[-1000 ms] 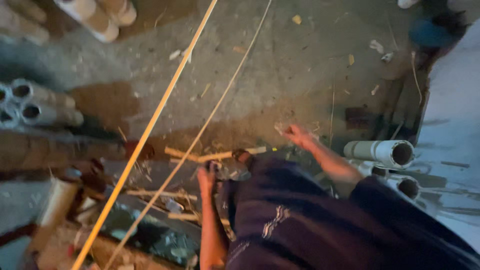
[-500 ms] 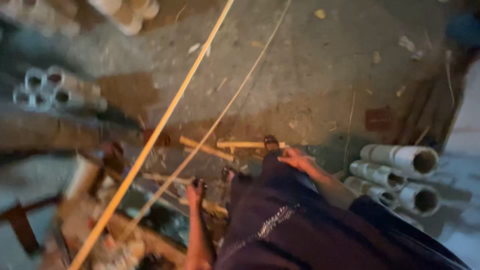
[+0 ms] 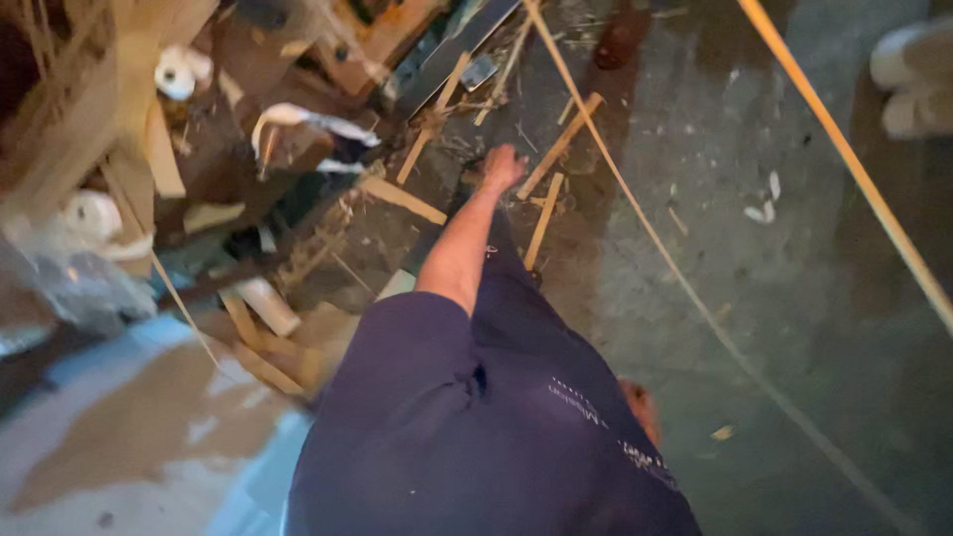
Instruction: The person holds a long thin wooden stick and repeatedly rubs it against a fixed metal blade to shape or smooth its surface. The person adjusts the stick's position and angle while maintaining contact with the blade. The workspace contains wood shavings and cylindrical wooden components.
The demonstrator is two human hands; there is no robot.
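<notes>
1. While the head view looks steeply down, the left hand [image 3: 501, 167] stretches out from a dark blue sleeve over the concrete floor [image 3: 794, 328]; its fingers look curled downward, but blur hides whether it grasps anything, so I cannot tell.
2. Just right of that hand lie 2 short wooden sticks: one stick [image 3: 559, 147] slants up and away from it, while the lower stick [image 3: 543, 220] lies below the hand, beside the forearm.
3. Left of the hand, a flat wooden slat [image 3: 402, 200] lies on the floor, and another thin slat [image 3: 430, 123] slants above it.
4. Right of the hand, a long thin cane [image 3: 635, 213] runs diagonally across the floor, and a thicker yellow cane [image 3: 844, 154] crosses well apart, farther right.
5. Far left of the hand sits a heap of scrap wood [image 3: 149, 149] with pale rolls among it.
6. Below the hand, only an orange-brown patch [image 3: 640, 407] shows past the dark clothing; the right hand is not visible.
</notes>
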